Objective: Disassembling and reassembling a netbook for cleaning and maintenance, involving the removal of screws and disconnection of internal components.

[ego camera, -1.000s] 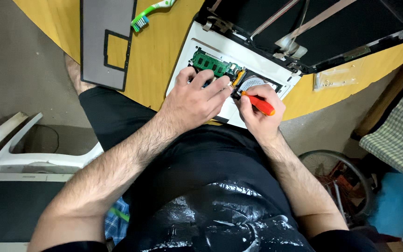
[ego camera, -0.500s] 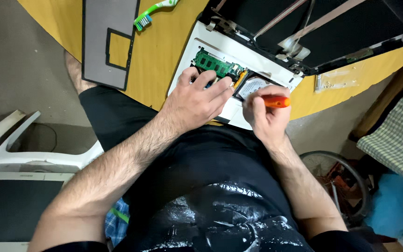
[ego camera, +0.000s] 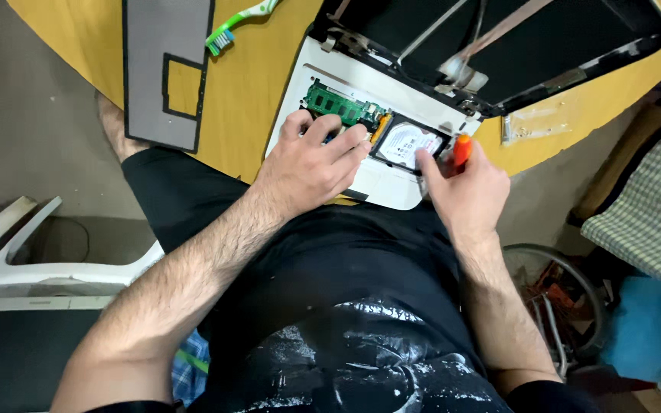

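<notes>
right grip (ego camera: 464,180) hides most of orange screwdriver (ego camera: 461,147).

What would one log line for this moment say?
left hand: resting on opened laptop | right hand: gripping orange screwdriver beside hard drive | green memory module exposed

A laptop (ego camera: 392,115) is laid on the table (ego camera: 262,84), with a panel (ego camera: 164,65) and toothbrush (ego camera: 240,23) to its left. A drive (ego camera: 407,144) is seated in it, right of a memory stick (ego camera: 342,105).
</notes>
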